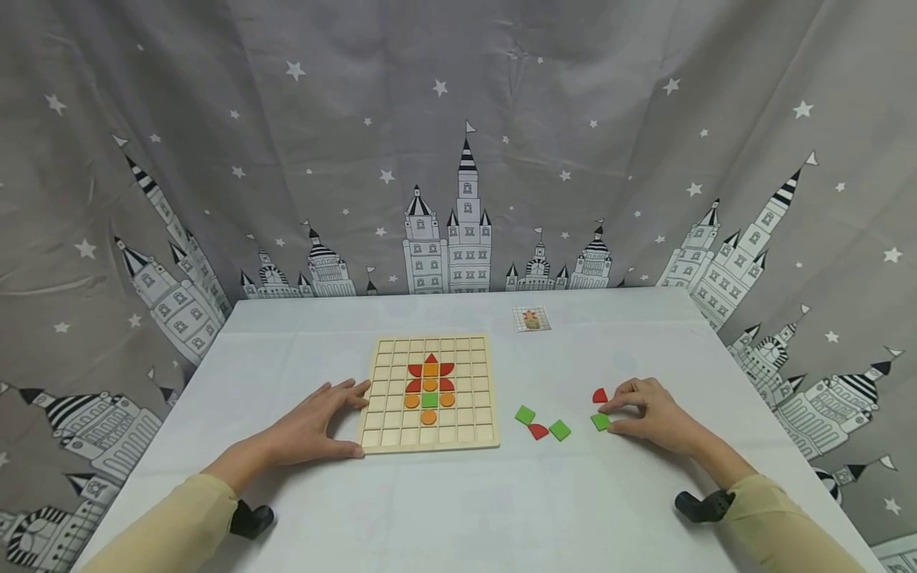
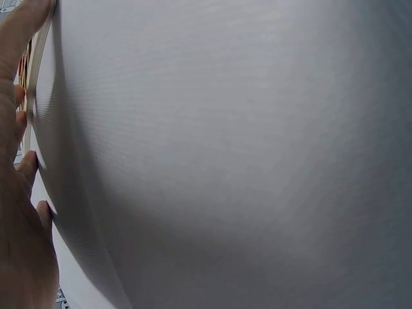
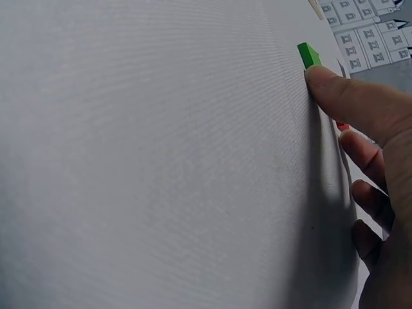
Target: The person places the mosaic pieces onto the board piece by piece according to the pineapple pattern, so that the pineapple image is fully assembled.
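Note:
A wooden grid board lies on the table, bearing a figure of red, orange and green tiles. Along its left edge rests my left hand, thumb near the bottom corner and fingers spread against the side; the left wrist view catches the fingers beside the rim. My right hand pinches a green square tile between thumb and forefinger at tabletop level. In the right wrist view the thumb touches that green tile. A red quarter-circle tile lies just beyond it.
Between board and right hand lie two green square tiles and a red quarter-circle tile. A small pattern card sits near the back of the white table. Behind hangs a grey curtain printed with castles.

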`<state>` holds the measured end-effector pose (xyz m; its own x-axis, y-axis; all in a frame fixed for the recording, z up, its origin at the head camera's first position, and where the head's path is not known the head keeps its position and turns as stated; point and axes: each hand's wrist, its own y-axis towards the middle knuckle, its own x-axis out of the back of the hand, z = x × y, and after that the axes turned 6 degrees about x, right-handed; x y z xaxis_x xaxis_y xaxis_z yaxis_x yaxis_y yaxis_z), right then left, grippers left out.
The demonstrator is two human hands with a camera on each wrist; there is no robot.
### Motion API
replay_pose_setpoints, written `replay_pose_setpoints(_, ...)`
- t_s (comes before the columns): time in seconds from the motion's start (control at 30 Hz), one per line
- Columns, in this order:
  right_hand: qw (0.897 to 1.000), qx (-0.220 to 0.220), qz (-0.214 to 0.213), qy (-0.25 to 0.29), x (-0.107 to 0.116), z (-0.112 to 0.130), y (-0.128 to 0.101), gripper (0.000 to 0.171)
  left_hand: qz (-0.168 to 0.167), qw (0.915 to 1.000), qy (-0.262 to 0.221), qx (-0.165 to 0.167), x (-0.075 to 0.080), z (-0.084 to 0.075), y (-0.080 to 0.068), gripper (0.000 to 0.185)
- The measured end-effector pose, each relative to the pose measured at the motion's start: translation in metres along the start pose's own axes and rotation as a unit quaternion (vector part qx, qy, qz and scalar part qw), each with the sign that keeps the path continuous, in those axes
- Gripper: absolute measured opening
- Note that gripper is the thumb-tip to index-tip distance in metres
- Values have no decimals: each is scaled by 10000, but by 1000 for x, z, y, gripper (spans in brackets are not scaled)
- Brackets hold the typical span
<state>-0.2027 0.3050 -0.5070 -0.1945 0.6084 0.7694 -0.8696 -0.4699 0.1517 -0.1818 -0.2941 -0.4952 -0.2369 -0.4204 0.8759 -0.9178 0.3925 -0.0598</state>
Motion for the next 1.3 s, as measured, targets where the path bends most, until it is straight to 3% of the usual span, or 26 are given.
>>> replay_pose_setpoints(0.7, 9969, 291, -290, -672, -8, 4, -1, 20, -1, 10000, 1, -7, 1, -2, -1, 83)
replay_pose_setpoints(1.3, 9963, 434, -508, -547, -10, 15, 8, 19, 14, 10000, -33, 6, 1, -1, 1, 81)
